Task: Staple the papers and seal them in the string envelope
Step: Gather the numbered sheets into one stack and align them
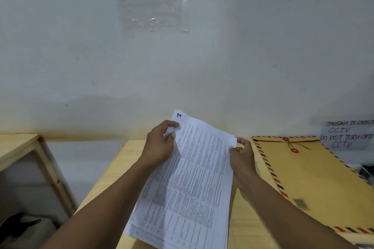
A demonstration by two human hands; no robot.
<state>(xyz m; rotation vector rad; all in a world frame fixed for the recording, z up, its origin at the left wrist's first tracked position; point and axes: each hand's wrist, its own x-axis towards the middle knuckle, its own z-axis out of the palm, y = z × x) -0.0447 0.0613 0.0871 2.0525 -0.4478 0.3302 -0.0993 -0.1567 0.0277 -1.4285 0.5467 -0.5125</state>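
Papers [190, 178] lie tilted over the near table [249, 226]; left hand [159, 144] pinches their far-left corner, right hand [241, 154] their far-right corner. Envelope [315, 176] lies flat just right, string end far.

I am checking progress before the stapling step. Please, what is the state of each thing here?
papers: stacked, held at the top corners
left hand: gripping the top left corner
right hand: pinching the top right corner
string envelope: lying flat on the table, flap closed
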